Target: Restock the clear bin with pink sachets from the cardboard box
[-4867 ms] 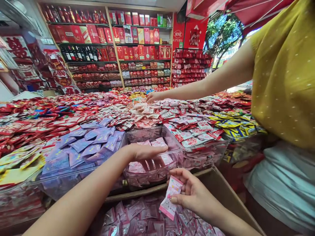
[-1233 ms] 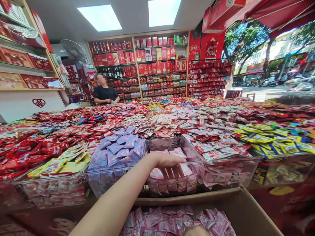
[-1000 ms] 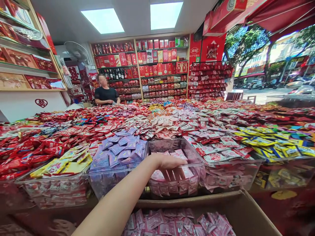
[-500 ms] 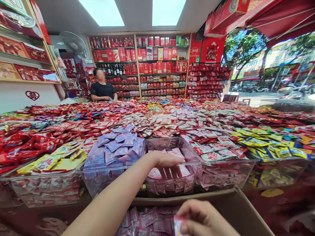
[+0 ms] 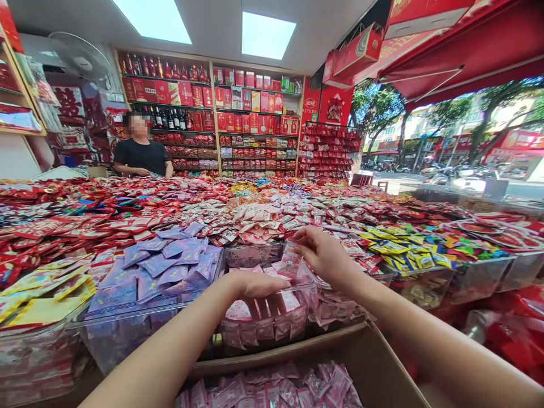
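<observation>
My right hand pinches a small pink packet by its edge, above the right side of a clear plastic bin. My left hand reaches over the same bin's front rim, its fingers stretched out and apart inside. Through the clear wall the fingers show beside pink packets in the bin. Below both arms stands an open cardboard box with many similar pink packets in it.
Left of the bin, purple packets heap over another clear bin; yellow packets lie farther left. Yellow-and-blue packets fill a bin at right. A person in a black shirt stands behind the counter before stocked shelves.
My right hand has risen from the cardboard box to the bin with the pink packet. My left hand stays at the bin. The view has turned to the right.
</observation>
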